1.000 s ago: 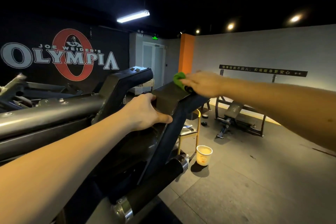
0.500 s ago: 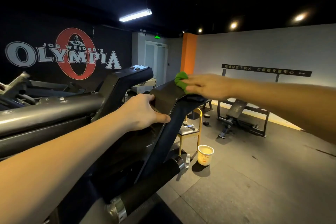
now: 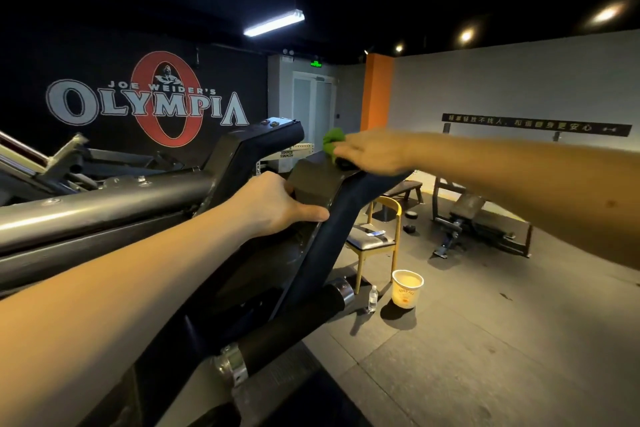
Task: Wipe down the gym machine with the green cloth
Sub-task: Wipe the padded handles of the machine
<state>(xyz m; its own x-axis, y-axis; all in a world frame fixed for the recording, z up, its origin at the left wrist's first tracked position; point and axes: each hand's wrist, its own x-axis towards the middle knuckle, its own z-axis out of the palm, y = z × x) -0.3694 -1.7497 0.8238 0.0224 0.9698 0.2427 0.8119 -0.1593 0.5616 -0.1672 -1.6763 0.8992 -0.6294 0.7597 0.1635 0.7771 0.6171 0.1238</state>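
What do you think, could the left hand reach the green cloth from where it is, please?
Probably yes: the left hand grips the gym machine just short of the green cloth under the right hand, with only bare metal between. It must let go first.
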